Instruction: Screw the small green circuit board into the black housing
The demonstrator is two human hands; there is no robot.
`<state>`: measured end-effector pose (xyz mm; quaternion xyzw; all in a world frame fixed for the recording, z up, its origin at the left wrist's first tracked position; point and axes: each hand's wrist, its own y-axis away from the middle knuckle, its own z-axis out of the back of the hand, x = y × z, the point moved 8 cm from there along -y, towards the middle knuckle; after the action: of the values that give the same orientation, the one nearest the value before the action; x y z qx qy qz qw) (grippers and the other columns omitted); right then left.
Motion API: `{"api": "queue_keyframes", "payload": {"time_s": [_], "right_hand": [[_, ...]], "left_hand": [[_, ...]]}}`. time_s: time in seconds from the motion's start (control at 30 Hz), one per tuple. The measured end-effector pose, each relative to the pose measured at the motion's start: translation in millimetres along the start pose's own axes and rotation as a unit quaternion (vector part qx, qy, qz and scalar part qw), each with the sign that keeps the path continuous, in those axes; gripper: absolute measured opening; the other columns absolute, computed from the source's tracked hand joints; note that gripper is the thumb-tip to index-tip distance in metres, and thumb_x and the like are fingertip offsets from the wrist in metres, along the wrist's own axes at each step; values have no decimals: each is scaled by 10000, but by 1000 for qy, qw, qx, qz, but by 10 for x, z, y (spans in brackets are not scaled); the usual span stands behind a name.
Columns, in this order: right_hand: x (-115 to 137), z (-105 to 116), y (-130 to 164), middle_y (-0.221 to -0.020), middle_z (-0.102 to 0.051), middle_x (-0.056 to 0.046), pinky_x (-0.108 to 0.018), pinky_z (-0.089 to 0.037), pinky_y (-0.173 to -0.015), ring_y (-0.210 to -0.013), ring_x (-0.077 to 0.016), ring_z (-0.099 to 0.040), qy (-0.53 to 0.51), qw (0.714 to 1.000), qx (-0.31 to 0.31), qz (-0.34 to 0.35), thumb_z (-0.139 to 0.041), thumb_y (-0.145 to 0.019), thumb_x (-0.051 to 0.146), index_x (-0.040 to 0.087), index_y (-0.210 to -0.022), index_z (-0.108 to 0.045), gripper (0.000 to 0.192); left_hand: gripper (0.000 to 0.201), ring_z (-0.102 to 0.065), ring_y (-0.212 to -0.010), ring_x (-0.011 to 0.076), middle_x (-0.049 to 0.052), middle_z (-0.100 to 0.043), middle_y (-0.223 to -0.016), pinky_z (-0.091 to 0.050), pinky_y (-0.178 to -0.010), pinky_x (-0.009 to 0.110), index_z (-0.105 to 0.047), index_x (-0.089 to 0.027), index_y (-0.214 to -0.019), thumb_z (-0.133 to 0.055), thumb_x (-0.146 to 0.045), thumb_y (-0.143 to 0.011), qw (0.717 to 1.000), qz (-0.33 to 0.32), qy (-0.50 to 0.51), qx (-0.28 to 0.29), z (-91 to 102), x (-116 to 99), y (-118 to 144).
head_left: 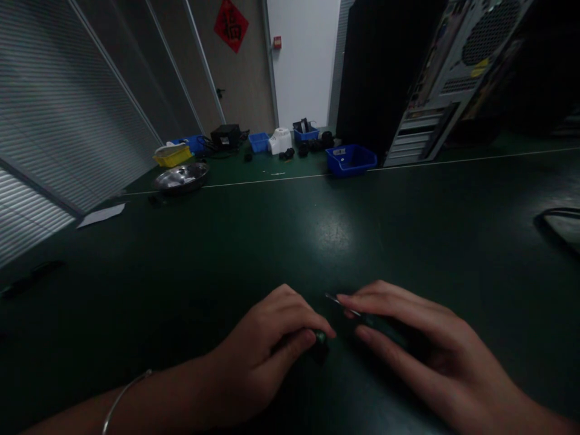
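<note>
My left hand (278,344) is closed, thumb and index finger pinching a small dark object with a green sheen (321,338), low over the table. Most of this object is hidden by the fingers or lost in the dim light. Just right of it, my right hand (421,344) has its fingers curled around a slim tool with a thin metal shaft (334,299). The shaft points up and left from under the fingertips. Its rear part looks dark and lies mostly hidden in the hand, so its exact kind is unclear. The two hands are apart.
On the dark green table (226,241), a shiny metal bowl (182,176), a yellow tray (173,156) and a blue bin (350,160) stand toward the back. A computer case (435,90) rises at back right. A black cable (557,212) lies at the right edge.
</note>
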<state>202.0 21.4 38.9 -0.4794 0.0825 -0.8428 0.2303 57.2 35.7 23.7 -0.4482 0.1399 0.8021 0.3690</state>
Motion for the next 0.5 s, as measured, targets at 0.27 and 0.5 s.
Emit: {"api": "queue_keyframes", "payload": {"time_s": [0.27,0.5], "right_hand": [[-8,-10,-4,-1042,-725,-31,-228,-591,-697,-1004,-200,-671,-7,1000,-1,-3,-613,-835,142,287,-1108,-659,312],[-30,-111,-13,-1014,-696,-41,-266,-575,-764,-933,-190,-675,17,997,66,-28,-565,-837,124,256,-1090,-629,293]], "left_hand": [[390,-503,-1080,226,99,-576,-1186,-420,-935,377,-569,-248,-1234,-491,-133,-870,992,-57,-84,75,-154,-96,24],[239,-529,-962,222,110,-583,-1076,-443,-872,378,-568,-163,-1085,-558,-264,-868,996,-16,-93,2,-80,-75,37]]}}
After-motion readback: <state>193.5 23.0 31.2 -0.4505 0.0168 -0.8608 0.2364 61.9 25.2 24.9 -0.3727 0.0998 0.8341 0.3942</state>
